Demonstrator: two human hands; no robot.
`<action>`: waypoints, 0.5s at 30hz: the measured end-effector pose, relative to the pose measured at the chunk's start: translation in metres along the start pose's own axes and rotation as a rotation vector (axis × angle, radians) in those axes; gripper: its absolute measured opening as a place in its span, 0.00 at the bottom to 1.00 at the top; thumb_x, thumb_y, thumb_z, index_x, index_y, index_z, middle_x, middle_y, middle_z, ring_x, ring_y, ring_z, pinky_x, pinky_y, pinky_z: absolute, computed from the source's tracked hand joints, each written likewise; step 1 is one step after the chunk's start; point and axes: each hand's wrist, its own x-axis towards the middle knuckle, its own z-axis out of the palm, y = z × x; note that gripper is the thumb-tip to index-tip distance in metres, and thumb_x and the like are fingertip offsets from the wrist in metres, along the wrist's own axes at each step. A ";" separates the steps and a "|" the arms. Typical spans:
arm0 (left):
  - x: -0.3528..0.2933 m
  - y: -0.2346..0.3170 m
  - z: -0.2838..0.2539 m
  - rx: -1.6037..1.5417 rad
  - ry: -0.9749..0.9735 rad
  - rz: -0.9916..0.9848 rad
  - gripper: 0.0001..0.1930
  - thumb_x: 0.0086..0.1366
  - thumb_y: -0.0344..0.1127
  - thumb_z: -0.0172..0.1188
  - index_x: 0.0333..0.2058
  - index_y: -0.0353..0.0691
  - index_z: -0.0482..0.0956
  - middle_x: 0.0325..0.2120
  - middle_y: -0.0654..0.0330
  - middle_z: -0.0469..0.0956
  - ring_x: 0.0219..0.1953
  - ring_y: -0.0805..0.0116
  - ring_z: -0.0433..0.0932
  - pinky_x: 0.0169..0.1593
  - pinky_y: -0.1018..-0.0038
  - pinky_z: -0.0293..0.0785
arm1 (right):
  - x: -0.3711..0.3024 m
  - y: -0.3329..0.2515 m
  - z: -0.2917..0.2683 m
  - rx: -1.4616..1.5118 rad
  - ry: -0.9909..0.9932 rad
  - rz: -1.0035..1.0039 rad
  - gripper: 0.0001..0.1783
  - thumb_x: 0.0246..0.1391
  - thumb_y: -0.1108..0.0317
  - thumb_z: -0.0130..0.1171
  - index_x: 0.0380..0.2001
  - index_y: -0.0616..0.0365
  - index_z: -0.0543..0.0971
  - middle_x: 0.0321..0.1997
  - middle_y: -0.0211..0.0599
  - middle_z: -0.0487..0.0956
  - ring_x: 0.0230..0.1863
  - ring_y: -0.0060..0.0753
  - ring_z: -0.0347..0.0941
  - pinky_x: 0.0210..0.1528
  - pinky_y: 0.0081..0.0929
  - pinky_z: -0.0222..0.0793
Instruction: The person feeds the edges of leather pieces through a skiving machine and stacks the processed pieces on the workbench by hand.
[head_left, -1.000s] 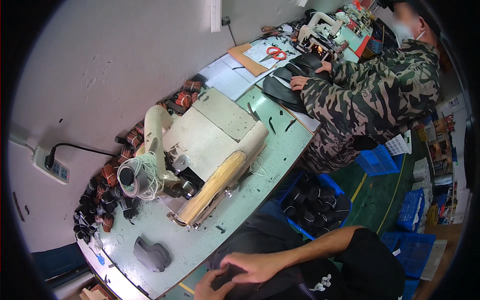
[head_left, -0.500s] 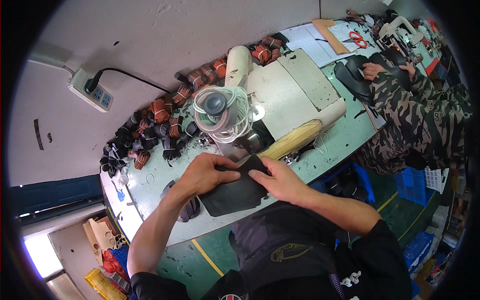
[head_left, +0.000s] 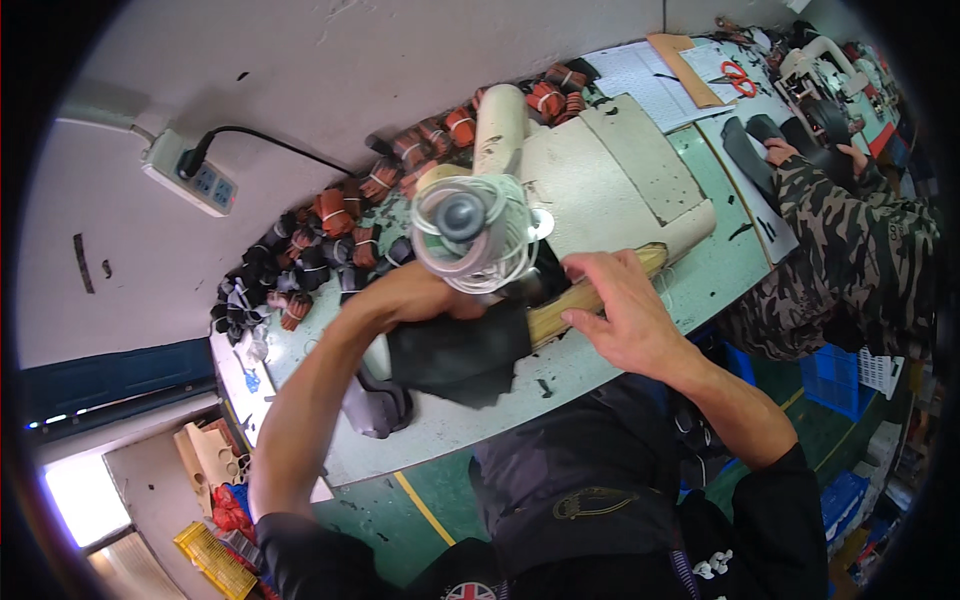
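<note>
Overhead view of my workstation. My left hand [head_left: 425,295] reaches under the spool of white thread [head_left: 470,230] and lies on the upper edge of a dark leather piece [head_left: 460,355]; the spool hides its fingers, so I cannot tell whether they pinch the piece or only press it. My right hand [head_left: 615,315] hovers at the right end of the same piece, fingers spread and slightly curled, with the fingertips close to the tan cylindrical arm [head_left: 600,290] of the cream sewing machine [head_left: 590,170]; whether they touch it I cannot tell. The dark leather piece lies flat on the pale green counter [head_left: 600,370], directly below the spool and left of the tan arm, between my two hands.

Along the wall edge of the counter, bundles of orange-brown and black leather parts [head_left: 320,240] lie in a loose row. A grey moulded part [head_left: 375,405] rests on the counter near my left forearm. A white power strip [head_left: 190,175] hangs on the wall, with a black cable plugged in. At far right, another person in a camouflage jacket [head_left: 850,240] works at the far end of the counter, near red-handled scissors [head_left: 738,78].
</note>
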 end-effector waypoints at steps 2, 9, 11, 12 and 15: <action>0.020 -0.010 0.019 -0.030 0.195 0.240 0.31 0.52 0.35 0.73 0.56 0.42 0.77 0.47 0.60 0.81 0.47 0.67 0.77 0.54 0.70 0.72 | 0.010 0.004 0.006 -0.034 0.015 -0.010 0.34 0.49 0.71 0.68 0.59 0.60 0.68 0.49 0.46 0.77 0.49 0.54 0.69 0.52 0.44 0.66; -0.016 0.002 0.018 -0.013 0.089 0.078 0.19 0.56 0.37 0.73 0.45 0.39 0.83 0.42 0.60 0.83 0.47 0.70 0.77 0.55 0.71 0.71 | 0.025 -0.006 -0.041 0.193 0.289 -0.105 0.09 0.48 0.81 0.63 0.35 0.62 0.80 0.36 0.44 0.79 0.37 0.48 0.77 0.40 0.35 0.72; -0.017 0.001 0.017 0.047 0.032 0.088 0.13 0.57 0.37 0.72 0.39 0.38 0.86 0.39 0.62 0.84 0.44 0.73 0.78 0.52 0.73 0.72 | 0.021 0.000 -0.042 0.089 0.418 -0.253 0.10 0.47 0.81 0.63 0.35 0.61 0.80 0.36 0.42 0.79 0.37 0.47 0.77 0.40 0.36 0.71; -0.017 0.003 0.016 0.061 0.059 -0.005 0.09 0.57 0.35 0.72 0.35 0.38 0.87 0.36 0.63 0.84 0.41 0.74 0.78 0.50 0.74 0.73 | 0.020 0.006 -0.041 -0.013 0.546 -0.402 0.10 0.47 0.82 0.63 0.35 0.60 0.80 0.36 0.39 0.80 0.37 0.46 0.76 0.40 0.37 0.71; -0.010 -0.014 0.007 0.098 0.085 -0.065 0.08 0.57 0.35 0.71 0.32 0.38 0.87 0.32 0.66 0.84 0.35 0.76 0.79 0.47 0.76 0.73 | 0.010 0.023 -0.008 -0.139 0.421 -0.286 0.09 0.48 0.77 0.65 0.36 0.60 0.81 0.37 0.40 0.80 0.40 0.47 0.76 0.42 0.39 0.71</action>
